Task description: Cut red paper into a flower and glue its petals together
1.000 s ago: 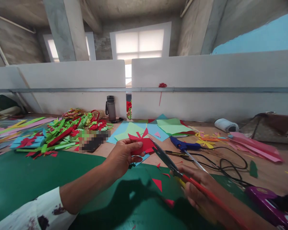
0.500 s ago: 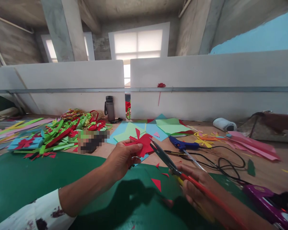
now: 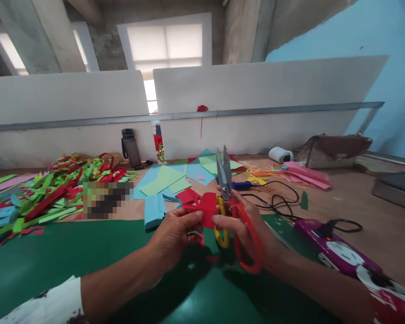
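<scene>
Red cut-paper piece (image 3: 207, 206) pinched between thumb and closed fingers of the left hand (image 3: 172, 228), raised above the smooth dark green sheet (image 3: 114, 252) on the brown wooden desk (image 3: 344, 198). In curled fingers of the right hand (image 3: 248, 225), metal scissors (image 3: 226, 191) with 1 red and 1 yellow handle loop, 2 blades pointing up and slightly parted; right thumb tip at the paper's right edge, apparently touching. Just beside the left hand, folded light blue paper (image 3: 154, 210). Farther left, heap of green and red paper strips (image 3: 56, 193). Behind, dark grey bottle (image 3: 132, 152), standing upright. To the right, purple power strip (image 3: 342, 252) and white cylindrical roll (image 3: 279, 155), lying on its side.
</scene>
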The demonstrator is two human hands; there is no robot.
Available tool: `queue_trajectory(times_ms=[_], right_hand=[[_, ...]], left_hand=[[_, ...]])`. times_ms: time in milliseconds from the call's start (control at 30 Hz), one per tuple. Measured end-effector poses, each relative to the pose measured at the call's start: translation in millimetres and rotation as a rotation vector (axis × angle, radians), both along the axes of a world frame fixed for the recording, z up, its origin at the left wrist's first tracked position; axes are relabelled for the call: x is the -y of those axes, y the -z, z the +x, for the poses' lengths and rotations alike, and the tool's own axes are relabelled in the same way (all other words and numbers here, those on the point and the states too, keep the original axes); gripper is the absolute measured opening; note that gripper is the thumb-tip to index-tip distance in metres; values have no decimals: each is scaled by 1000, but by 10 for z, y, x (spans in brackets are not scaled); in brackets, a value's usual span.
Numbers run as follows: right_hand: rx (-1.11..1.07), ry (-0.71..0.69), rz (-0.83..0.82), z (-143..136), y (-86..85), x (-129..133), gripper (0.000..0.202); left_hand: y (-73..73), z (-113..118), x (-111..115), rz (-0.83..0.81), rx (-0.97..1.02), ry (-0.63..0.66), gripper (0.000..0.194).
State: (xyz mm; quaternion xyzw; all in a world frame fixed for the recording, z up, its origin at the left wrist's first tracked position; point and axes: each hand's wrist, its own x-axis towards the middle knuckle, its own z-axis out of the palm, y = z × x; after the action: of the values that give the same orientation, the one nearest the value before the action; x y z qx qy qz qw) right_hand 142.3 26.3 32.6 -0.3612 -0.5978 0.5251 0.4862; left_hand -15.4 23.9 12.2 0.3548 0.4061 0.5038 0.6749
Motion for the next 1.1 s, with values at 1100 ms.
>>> queue_trajectory(times_ms=[1100], right_hand=[[389, -220, 130, 266, 95, 49, 50]], left_hand=[[-346, -534, -260, 120, 73, -248, 5]])
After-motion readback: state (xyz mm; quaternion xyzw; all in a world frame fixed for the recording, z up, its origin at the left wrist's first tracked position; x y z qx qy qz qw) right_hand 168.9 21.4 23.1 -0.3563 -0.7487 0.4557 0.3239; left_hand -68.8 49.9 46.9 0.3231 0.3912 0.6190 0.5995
